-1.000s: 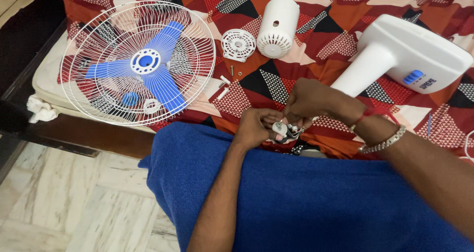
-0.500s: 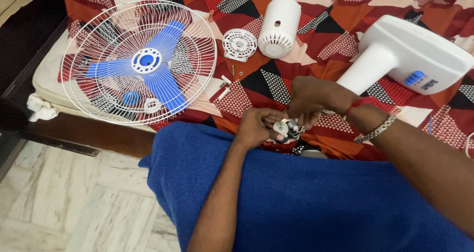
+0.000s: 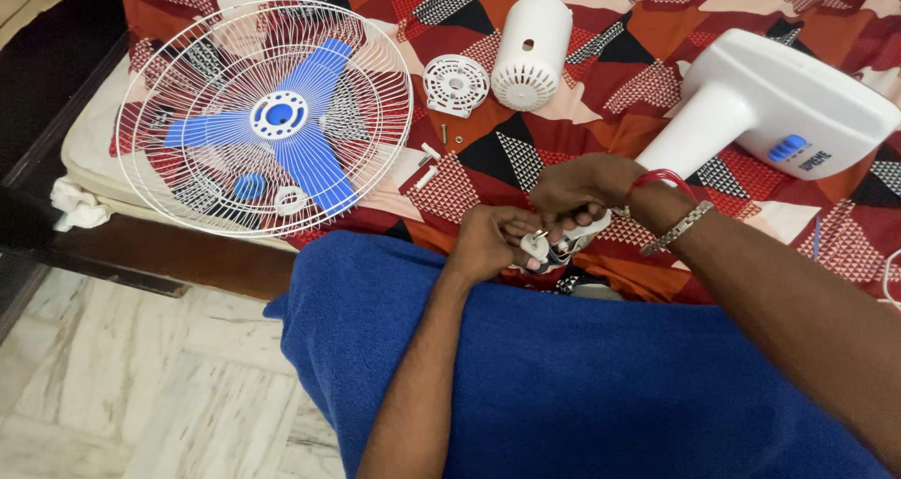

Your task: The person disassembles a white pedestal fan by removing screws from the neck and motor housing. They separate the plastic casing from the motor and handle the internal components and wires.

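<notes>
- While both hands meet over the blue towel [image 3: 582, 385], left hand [image 3: 488, 244] fingers curl around a small white plug [image 3: 535, 246].
- Right hand [image 3: 577, 188] pinches its top.
- Wire fan guard [image 3: 267, 118] encloses blue blades [image 3: 300, 136].

Our two forearms reach forward and meet at the middle, wrists bent. Our left hand [image 3: 488, 244] curls upward, fingers closed in a pinch; our right hand [image 3: 577, 190] arches above it, fingertips pressed down and touching.

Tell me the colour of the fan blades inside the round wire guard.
Blue fan blades, white hub ring; head view.
</notes>
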